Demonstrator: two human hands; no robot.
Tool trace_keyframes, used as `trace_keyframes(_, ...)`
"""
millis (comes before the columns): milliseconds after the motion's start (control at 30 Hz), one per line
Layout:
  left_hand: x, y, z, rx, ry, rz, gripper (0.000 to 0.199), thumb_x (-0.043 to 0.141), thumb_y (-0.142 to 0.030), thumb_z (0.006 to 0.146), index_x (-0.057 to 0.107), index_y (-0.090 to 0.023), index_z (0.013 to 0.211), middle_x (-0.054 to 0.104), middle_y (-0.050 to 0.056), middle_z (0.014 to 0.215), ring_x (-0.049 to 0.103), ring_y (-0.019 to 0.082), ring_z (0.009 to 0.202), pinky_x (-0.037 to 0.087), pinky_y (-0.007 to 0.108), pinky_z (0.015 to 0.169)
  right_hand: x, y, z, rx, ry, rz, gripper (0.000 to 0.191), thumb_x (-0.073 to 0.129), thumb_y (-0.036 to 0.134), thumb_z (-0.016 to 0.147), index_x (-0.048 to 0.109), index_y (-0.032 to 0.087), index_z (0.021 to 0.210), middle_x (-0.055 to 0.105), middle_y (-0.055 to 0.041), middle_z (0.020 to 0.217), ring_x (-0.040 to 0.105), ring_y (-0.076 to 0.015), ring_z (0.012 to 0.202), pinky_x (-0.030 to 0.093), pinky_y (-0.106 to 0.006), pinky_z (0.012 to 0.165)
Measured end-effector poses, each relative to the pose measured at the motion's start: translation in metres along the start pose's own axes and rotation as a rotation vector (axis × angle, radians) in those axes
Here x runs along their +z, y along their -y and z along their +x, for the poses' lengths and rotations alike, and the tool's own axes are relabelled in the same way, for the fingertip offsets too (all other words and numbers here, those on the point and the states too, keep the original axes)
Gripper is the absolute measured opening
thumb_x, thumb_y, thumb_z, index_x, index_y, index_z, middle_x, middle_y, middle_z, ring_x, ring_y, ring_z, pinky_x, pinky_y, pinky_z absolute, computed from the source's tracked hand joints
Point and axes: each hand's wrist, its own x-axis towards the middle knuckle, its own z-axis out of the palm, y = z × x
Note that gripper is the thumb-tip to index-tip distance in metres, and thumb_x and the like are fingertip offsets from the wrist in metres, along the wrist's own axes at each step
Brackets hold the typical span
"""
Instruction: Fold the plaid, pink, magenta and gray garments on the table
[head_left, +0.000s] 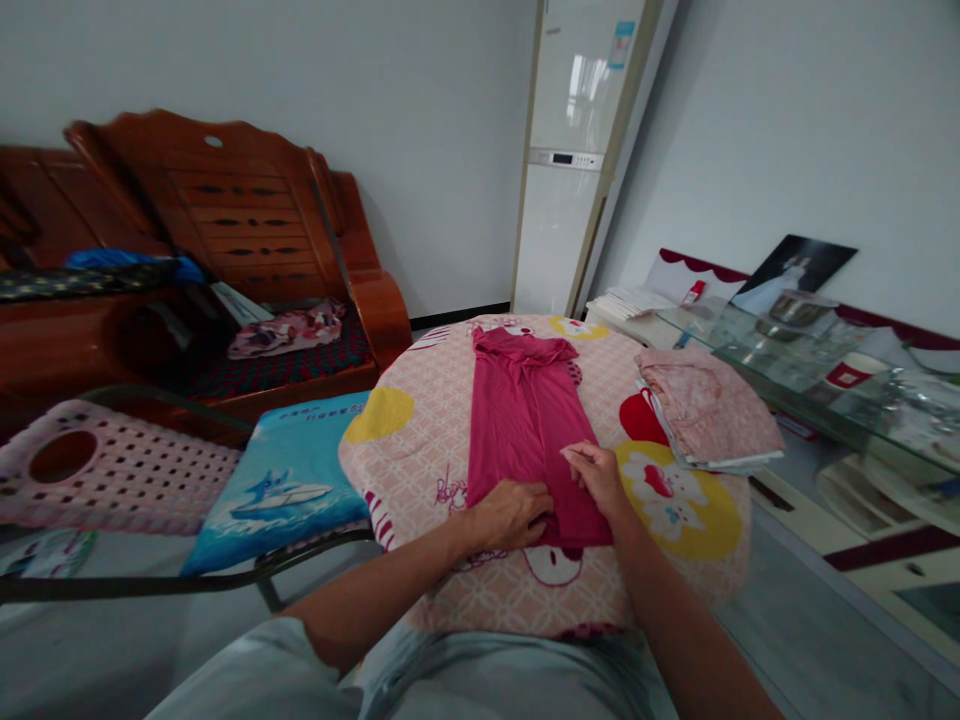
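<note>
A magenta shirt [517,425], folded into a long narrow shape, lies on the round table with its collar end away from me. At its near end, my left hand [513,515] rests on the cloth with its fingers curled in and closed on the fabric. My right hand [596,478] is over the shirt's right edge, fingers loosely bent and apart, with no cloth visibly gripped. Under the shirt, a pink patterned tablecloth [420,440] covers the table. To the right sits a stack of folded pale pink clothes [709,408].
Left of the table stands a chair with a woven pink back [142,470] and a blue cushion [300,480]. Behind are a wooden sofa [240,220] and a tall white air conditioner [562,210]. A glass-topped cabinet [810,400] with cups runs along the right.
</note>
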Motion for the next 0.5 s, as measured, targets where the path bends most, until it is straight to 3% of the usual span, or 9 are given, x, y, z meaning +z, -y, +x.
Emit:
trace_keyframes(233, 0.0028, 0.0017, -0.0005, 0.009, -0.015, -0.018, 0.017, 0.058, -0.033, 0.090, 0.064, -0.020, 0.098, 0.065, 0.004, 0.096, 0.062, 0.016, 0.085, 0.043, 0.022, 0.069, 0.0007, 0.0040, -0.0013, 0.000, -0.006, 0.022, 0.032, 0.060, 0.047, 0.078, 0.069, 0.016, 0.077, 0.050, 0.0053, 0.046, 0.042, -0.0094, 0.040, 0.033, -0.021, 0.041)
trace_keyframes(500, 0.0047, -0.0016, 0.0013, 0.022, -0.029, 0.006, 0.019, 0.044, -0.020, 0.096, 0.063, -0.018, 0.094, 0.064, 0.005, 0.091, 0.061, 0.014, 0.079, 0.043, 0.021, 0.067, 0.0016, 0.0057, -0.0012, -0.007, -0.017, 0.037, 0.031, 0.060, 0.045, 0.078, 0.068, 0.016, 0.075, 0.050, 0.0056, 0.046, 0.043, -0.0093, 0.040, 0.033, -0.021, 0.041)
